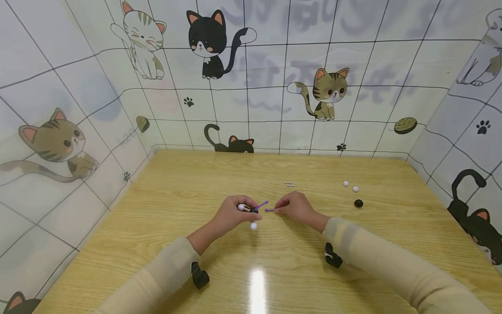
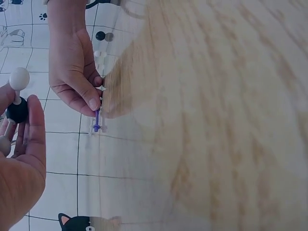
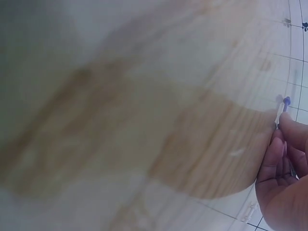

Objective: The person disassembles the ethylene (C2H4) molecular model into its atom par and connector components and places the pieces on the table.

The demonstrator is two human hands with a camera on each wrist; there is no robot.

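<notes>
In the head view my left hand (image 1: 231,213) grips a ball-and-stick model by its black ball (image 1: 255,210). Short pale pegs join white balls to it; one white ball (image 1: 241,207) shows by the fingers and another white ball (image 1: 253,226) below the thumb. A purple stick (image 1: 262,205) juts from the black ball up to the right. My right hand (image 1: 296,207) pinches a second purple stick (image 1: 269,210) between thumb and fingertips, its free end pointing at the model across a small gap. The left wrist view shows the model's upper white ball (image 2: 19,78) and this second purple stick (image 2: 96,120).
Beyond the right hand a few short white pegs (image 1: 289,184) lie on the wooden table (image 1: 188,179). Farther right are two loose white balls (image 1: 351,186) and a loose black ball (image 1: 358,203). A cat-patterned cloth wall (image 1: 266,104) rises behind and at both sides.
</notes>
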